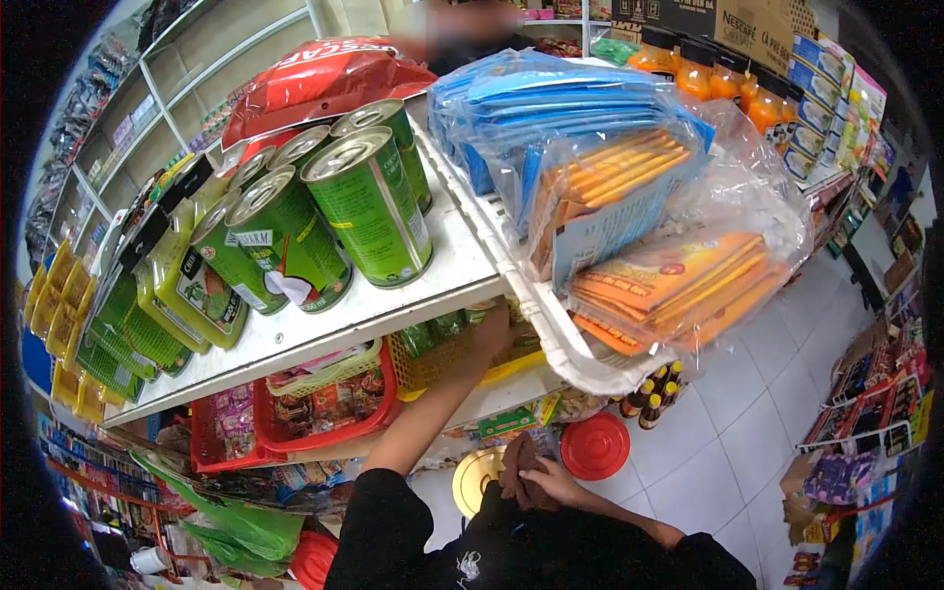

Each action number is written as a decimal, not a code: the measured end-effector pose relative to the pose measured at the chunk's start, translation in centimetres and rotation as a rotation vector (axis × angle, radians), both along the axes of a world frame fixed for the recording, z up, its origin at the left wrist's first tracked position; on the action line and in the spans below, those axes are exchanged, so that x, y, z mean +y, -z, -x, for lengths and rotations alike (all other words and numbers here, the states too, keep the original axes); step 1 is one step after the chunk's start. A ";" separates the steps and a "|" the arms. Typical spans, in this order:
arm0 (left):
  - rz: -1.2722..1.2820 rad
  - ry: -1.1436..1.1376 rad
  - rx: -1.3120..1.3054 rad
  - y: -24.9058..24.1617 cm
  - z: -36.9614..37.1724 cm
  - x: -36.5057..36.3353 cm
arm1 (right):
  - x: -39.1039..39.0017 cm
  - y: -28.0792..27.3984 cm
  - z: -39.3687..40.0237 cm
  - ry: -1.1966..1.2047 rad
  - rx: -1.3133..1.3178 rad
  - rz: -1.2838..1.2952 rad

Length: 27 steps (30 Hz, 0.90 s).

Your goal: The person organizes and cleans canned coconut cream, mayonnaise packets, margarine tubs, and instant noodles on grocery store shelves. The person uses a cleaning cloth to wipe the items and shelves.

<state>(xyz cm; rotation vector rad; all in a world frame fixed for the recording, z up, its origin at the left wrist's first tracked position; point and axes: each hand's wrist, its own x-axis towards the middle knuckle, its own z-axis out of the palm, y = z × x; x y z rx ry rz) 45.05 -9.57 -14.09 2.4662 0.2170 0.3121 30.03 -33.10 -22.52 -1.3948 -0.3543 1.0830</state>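
My left hand (pixel 489 334) reaches under the upper shelf, over a yellow basket (pixel 408 366) holding green cans (pixel 420 339). The shelf edge and a white basket hide its fingers, so I cannot tell what they touch. My right hand (pixel 554 484) is low in front of my body, closed around a crumpled brown cloth (pixel 524 474). On the upper shelf (pixel 295 339), right above my left forearm, stand several green cans (pixel 369 211).
The white basket (pixel 580 372) juts out over the aisle with blue packets (pixel 560 98) and orange sachets (pixel 669 285) in plastic. Red baskets (pixel 388 393) sit on the lower shelf. Below are a red lid (pixel 595 445), dark bottles (pixel 650 408) and tiled floor (pixel 757 423). A person (pixel 472 34) is beyond the shelf.
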 end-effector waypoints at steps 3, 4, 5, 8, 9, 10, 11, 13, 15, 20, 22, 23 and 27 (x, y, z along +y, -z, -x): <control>0.174 0.149 0.044 3.7 -1.6 2.5 | -0.3 0.3 -0.5 0.054 0.214 -0.005; 0.158 0.099 0.083 2.0 -1.2 2.0 | -0.3 1.8 -0.8 0.071 0.283 -0.005; 0.141 0.051 0.122 0.3 -0.5 1.3 | -0.5 3.3 -1.2 0.089 0.351 -0.004; -0.121 -0.017 -0.360 3.2 -1.3 1.8 | -1.2 6.4 -1.8 0.103 0.373 0.069; -0.140 -0.022 -0.351 3.0 -1.0 1.7 | -1.4 6.5 -2.0 0.109 0.410 0.078; -0.127 -0.002 -0.303 2.8 -0.8 1.5 | -1.7 6.7 -2.4 0.115 0.447 0.089; -0.109 0.025 -0.247 2.6 -0.4 1.4 | -2.1 6.8 -2.6 0.122 0.483 0.099; -0.076 0.093 -0.136 2.2 0.1 1.0 | -2.1 6.9 -2.9 0.121 0.374 -0.025; -0.068 0.145 -0.059 2.1 0.7 0.6 | -2.5 -0.6 -3.7 0.182 0.646 0.190; -0.084 0.161 0.008 1.6 2.4 1.0 | -4.5 1.6 -4.6 0.294 0.500 0.042; -0.084 0.152 0.026 1.6 3.2 1.5 | -4.9 2.2 -4.4 0.343 0.507 0.023; -0.085 0.146 0.033 1.5 3.4 1.9 | -5.1 2.4 -4.6 0.366 0.501 0.045; -0.076 0.127 0.049 1.1 4.0 2.3 | -6.1 4.6 -5.3 0.296 0.436 0.010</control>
